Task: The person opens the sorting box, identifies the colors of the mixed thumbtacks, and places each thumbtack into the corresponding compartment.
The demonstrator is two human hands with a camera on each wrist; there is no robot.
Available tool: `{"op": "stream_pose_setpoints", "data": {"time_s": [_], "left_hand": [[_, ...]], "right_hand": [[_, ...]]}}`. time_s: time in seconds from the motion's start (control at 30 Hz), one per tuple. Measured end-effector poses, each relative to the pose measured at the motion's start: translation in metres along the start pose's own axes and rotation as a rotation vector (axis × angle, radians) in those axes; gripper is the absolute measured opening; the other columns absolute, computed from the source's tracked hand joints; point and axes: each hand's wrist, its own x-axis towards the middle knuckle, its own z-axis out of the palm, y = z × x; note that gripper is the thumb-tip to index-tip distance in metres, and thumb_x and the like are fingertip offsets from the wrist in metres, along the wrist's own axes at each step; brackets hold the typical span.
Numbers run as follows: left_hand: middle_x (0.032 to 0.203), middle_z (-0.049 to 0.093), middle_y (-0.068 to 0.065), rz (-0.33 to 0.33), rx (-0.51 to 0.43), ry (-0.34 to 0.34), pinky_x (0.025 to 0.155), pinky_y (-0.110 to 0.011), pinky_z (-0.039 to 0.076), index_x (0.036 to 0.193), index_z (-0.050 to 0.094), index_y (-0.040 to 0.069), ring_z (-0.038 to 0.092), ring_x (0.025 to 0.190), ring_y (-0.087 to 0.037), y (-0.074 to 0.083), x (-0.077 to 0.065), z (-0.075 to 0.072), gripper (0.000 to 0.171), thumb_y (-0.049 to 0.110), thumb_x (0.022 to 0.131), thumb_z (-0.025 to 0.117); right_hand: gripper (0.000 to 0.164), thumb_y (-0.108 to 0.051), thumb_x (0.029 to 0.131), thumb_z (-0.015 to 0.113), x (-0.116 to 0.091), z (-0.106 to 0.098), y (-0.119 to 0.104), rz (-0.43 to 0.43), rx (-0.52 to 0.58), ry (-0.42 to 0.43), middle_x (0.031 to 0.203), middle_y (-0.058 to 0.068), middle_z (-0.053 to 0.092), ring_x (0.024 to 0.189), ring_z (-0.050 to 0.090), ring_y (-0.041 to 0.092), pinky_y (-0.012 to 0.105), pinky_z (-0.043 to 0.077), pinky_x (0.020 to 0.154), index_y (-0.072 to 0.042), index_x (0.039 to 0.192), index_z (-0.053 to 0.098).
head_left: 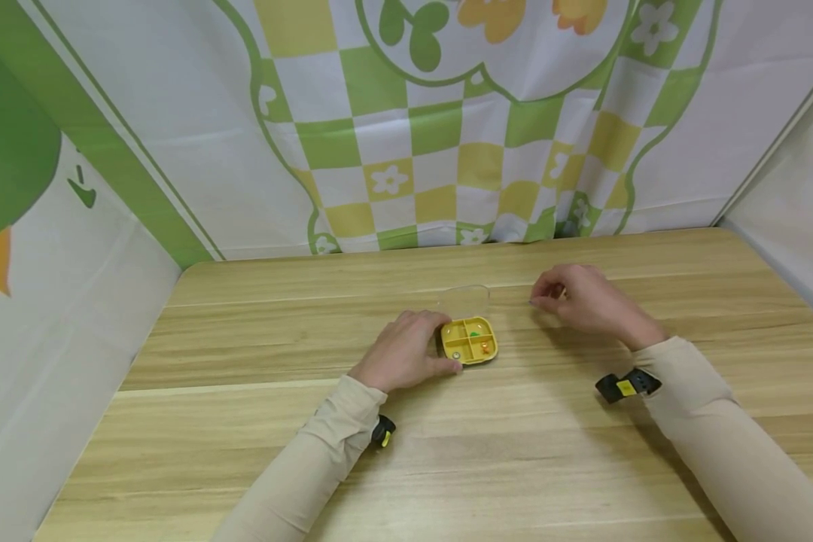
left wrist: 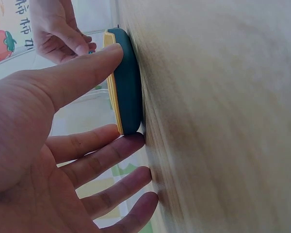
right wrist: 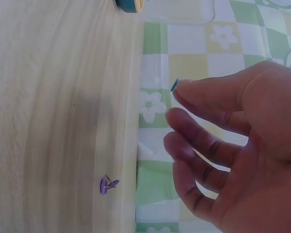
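Observation:
On the wooden table lies a small yellow four-compartment pill case, its clear lid raised at the back. A green bit, an orange bit and a small round pale piece sit in separate compartments. My left hand holds the case at its left end between thumb and index finger; the left wrist view shows the case's dark teal side. To the right of the case, above the table, my right hand pinches a tiny blue piece at thumb and fingertip, mostly hidden by the fingers.
A small purple piece with thin prongs lies on the table near the right hand. The wooden table ends at the back against a green, yellow and white checked cloth. White cloth panels stand at both sides.

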Motion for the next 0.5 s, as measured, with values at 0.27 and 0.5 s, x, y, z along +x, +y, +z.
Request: {"op": "stream_pose_setpoints", "data": {"time_s": [0.27, 0.5], "left_hand": [[0.137, 0.062, -0.01, 0.003, 0.006, 0.0, 0.108, -0.051, 0.041, 0.139, 0.058, 0.004, 0.054, 0.125, -0.032, -0.0001, 0.0002, -0.0004, 0.07, 0.038, 0.084, 0.085], [0.137, 0.062, -0.01, -0.003, 0.008, -0.004, 0.108, -0.051, 0.041, 0.139, 0.058, 0.004, 0.055, 0.125, -0.031, -0.0006, 0.0004, 0.0, 0.071, 0.039, 0.084, 0.085]], "right_hand": [[0.006, -0.005, 0.095, 0.069, 0.0008, 0.0007, -0.0036, -0.045, 0.082, 0.01, 0.084, 0.001, 0.069, 0.08, 0.062, 0.017, 0.037, 0.051, 0.072, -0.008, 0.093, 0.075], [0.005, -0.003, 0.095, 0.069, 0.0009, 0.0013, -0.0084, -0.064, 0.147, -0.006, 0.086, 0.001, 0.068, 0.081, 0.062, 0.018, 0.033, 0.053, 0.072, -0.005, 0.094, 0.073]]}}
